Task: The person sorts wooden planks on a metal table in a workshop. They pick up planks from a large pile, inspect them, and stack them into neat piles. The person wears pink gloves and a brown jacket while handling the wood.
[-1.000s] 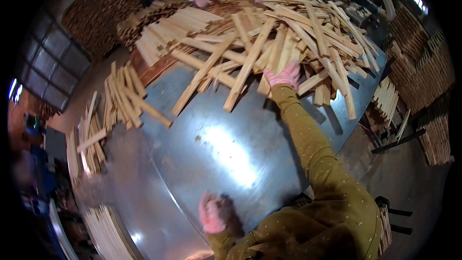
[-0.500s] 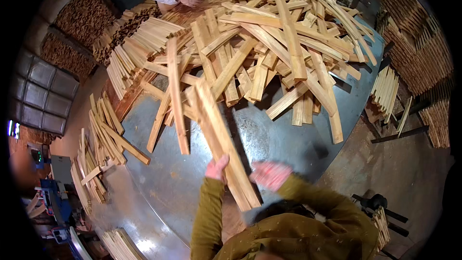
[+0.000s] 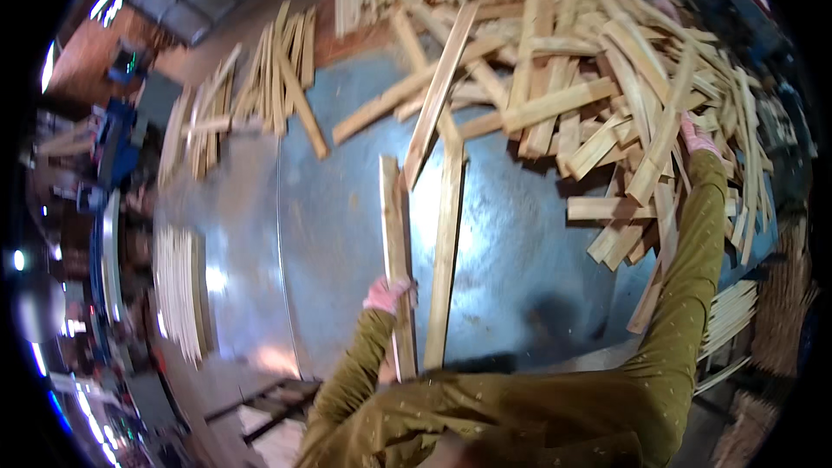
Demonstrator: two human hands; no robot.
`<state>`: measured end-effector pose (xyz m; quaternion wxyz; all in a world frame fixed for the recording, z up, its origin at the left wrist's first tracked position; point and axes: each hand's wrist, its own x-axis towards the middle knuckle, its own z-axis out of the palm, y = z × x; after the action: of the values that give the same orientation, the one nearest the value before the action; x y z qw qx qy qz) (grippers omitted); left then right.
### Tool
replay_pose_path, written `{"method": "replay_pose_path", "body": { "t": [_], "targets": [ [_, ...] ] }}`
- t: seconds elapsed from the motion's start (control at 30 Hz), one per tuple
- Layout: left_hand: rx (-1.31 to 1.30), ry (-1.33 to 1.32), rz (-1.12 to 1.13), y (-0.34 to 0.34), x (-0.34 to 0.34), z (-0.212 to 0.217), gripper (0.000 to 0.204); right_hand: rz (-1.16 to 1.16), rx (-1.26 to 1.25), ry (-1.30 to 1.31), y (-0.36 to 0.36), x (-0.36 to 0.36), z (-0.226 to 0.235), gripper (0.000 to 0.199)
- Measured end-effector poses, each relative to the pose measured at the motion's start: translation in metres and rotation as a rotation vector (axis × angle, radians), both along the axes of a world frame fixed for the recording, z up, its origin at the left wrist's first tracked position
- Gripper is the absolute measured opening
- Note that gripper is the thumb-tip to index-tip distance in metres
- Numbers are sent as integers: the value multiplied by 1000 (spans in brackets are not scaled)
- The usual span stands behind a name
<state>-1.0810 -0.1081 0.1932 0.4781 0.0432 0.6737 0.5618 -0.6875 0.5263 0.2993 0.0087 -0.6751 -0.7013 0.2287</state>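
Left hand (image 3: pixel 389 293) pinches the near end of a wooden slat (image 3: pixel 395 243) — long axis running away toward the slat pile (image 3: pixel 607 95); right hand (image 3: pixel 698 140) reaches there, grip unclear.

A shiny sheet-metal table (image 3: pixel 520 260) carries everything. Two long wooden slats (image 3: pixel 394 234) lie side by side near its middle, running toward the near edge. A big loose pile of slats (image 3: pixel 607 87) covers the far and right part. A smaller bunch of thin strips (image 3: pixel 251 95) lies at the far left, and a neat row of strips (image 3: pixel 178 286) along the left edge.
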Motion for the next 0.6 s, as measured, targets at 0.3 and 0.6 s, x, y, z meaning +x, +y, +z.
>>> {"method": "replay_pose_path", "body": {
  "t": [0.3,0.6],
  "targets": [
    [438,-480,493,-16,-18,3,47,416,-1,284,-273,-191,-27,105],
    [559,-690,970,-75,-37,-11,56,1097,-76,195,-462,-260,-41,87]
  ]
}}
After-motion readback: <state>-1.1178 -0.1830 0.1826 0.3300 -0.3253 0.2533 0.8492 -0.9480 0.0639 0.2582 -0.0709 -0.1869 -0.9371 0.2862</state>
